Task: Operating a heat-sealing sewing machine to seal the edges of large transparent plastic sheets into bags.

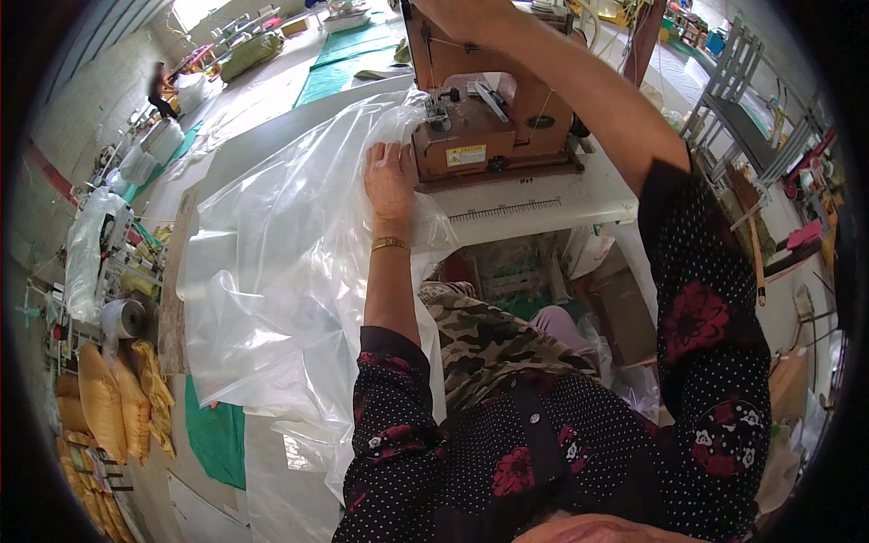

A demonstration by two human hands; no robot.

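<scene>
Right grip (454,18) partly beyond view.

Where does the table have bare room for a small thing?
A narrow strip of table is bare between the sewing machine and the near edge; a grey strip is bare beyond the plastic sheet. Crowded: left of the machine, with sheet and left hand.

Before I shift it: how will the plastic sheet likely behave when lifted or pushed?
The plastic sheet is probably floppy, since it lies in loose creases and folds. It looks thin and see-through, so it may be light for its spread. Its glossy glare suggests it could slide easily, though likely less under the left hand.
</scene>
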